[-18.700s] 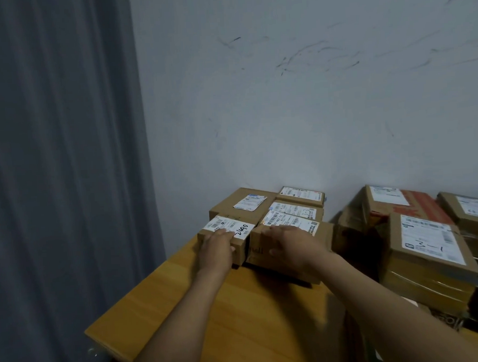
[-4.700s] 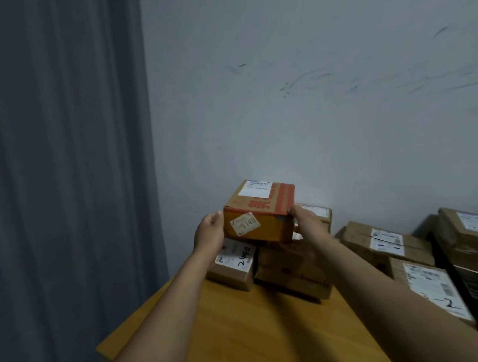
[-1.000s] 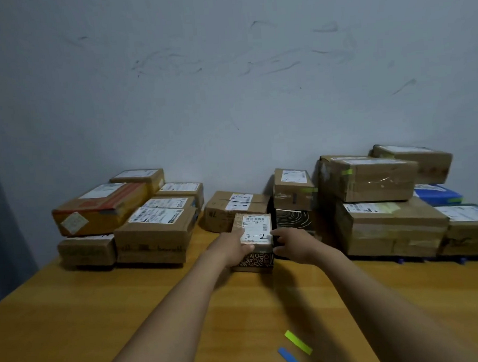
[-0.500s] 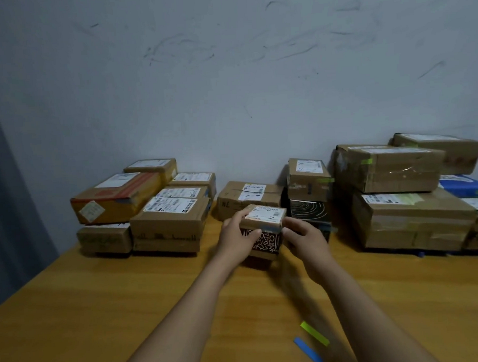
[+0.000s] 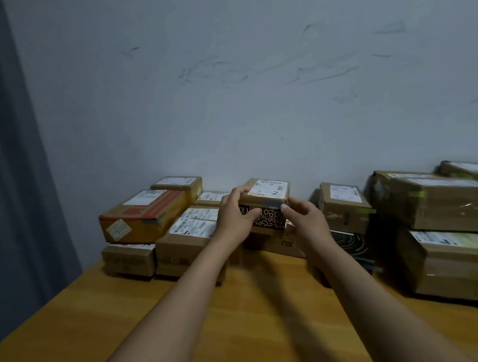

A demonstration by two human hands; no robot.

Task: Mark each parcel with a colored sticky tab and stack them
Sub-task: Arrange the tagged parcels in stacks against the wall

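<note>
Brown cardboard parcel with black patterned side and white label (image 5: 266,197): gripped at its left end by the left hand (image 5: 235,217), pinched at its right corner by the right hand (image 5: 306,218), held over a low brown box (image 5: 280,243) on the wooden counter (image 5: 239,319), contact unclear. Bluish strip (image 5: 271,204) on front edge, probably the tab. Stacking step, seemingly; next, set down squarely and release.

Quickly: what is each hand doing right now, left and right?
Left hand: grips the small brown cardboard parcel with the black patterned side.
Right hand: pinches the same parcel's right corner.
</note>
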